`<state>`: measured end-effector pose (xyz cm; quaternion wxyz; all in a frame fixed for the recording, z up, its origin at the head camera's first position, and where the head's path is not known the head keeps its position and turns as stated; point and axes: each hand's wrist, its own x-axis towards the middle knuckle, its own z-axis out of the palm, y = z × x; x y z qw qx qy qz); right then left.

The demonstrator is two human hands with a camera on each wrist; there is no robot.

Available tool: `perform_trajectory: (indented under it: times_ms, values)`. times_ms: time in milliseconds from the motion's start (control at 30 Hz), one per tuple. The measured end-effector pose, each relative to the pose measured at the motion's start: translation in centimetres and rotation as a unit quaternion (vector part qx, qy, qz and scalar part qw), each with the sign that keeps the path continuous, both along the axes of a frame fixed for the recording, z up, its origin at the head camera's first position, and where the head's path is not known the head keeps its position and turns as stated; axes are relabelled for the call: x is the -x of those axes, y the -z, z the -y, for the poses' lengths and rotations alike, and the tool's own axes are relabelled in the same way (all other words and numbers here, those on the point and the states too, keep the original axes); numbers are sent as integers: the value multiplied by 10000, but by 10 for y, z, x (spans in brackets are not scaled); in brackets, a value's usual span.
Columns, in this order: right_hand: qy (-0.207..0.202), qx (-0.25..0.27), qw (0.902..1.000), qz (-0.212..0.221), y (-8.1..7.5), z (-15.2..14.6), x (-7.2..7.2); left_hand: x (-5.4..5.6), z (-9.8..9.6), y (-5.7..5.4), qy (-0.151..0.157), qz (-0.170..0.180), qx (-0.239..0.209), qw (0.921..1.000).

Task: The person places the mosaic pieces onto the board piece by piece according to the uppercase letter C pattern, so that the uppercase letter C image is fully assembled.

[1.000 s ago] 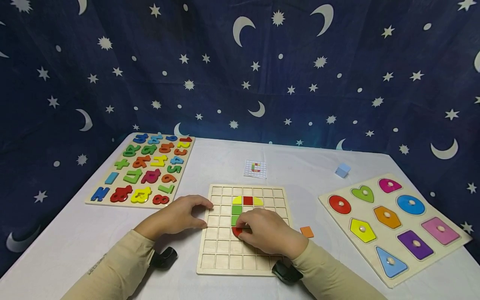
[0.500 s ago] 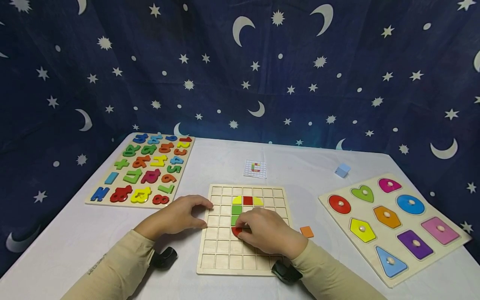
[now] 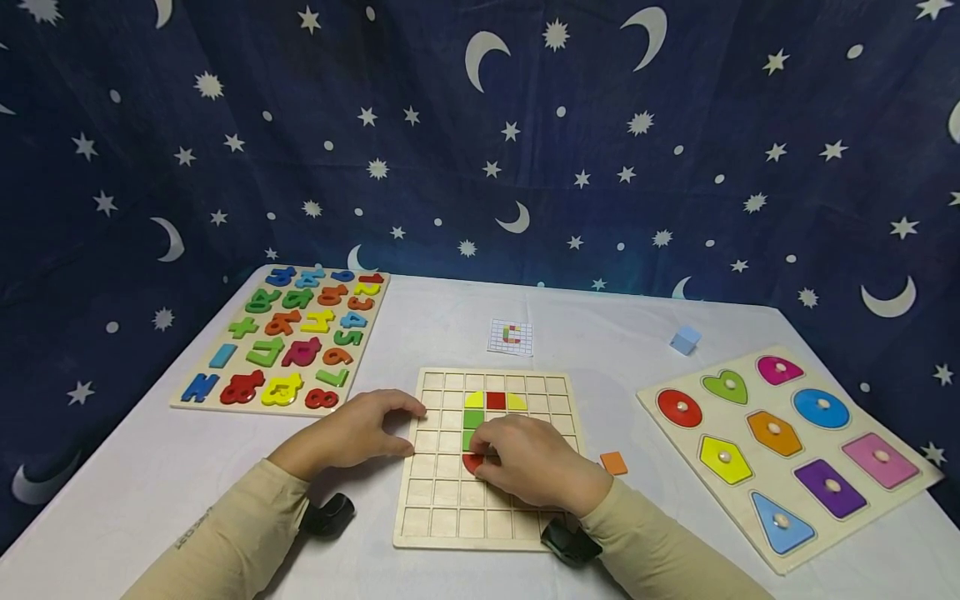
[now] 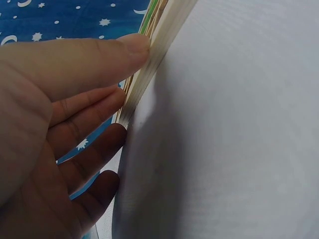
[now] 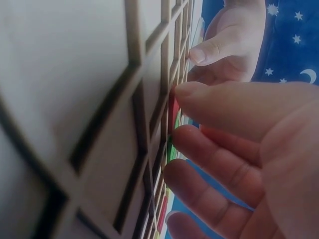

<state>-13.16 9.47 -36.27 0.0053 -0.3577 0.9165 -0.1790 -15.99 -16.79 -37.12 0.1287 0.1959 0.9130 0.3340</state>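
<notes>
A wooden grid board (image 3: 438, 523) lies on the white cloth. In the head view it holds a red square tile (image 3: 496, 402) between two yellow quarter-circle tiles (image 3: 475, 402), with green square tiles (image 3: 473, 420) running down the left. Below them my right hand (image 3: 532, 462) pinches a red rounded tile (image 3: 472, 463) at its cell, thumb and index fingertip on it. The hand hides part of this tile. At the board's left edge rests my left hand (image 3: 363, 429), fingers loosely bent; in the left wrist view its thumb (image 4: 132, 52) touches the wooden rim.
An orange square tile (image 3: 613, 463) lies right of the board. Behind it is a small pattern card (image 3: 511, 338). A number puzzle (image 3: 247, 333) stands at left, a knobbed shape puzzle (image 3: 738, 467) at right, and a pale blue cube (image 3: 686, 340) at back right.
</notes>
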Motion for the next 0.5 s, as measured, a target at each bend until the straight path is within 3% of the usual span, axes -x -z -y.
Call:
perform_trajectory:
  times_ms: [333,500]
  values:
    - [77,168,9995,268,-10,-18,1,0,0,1,-75,19,19,10000]
    - [340,328,9983,336,-17,-37,2,-1,0,1,-65,1,31,10000]
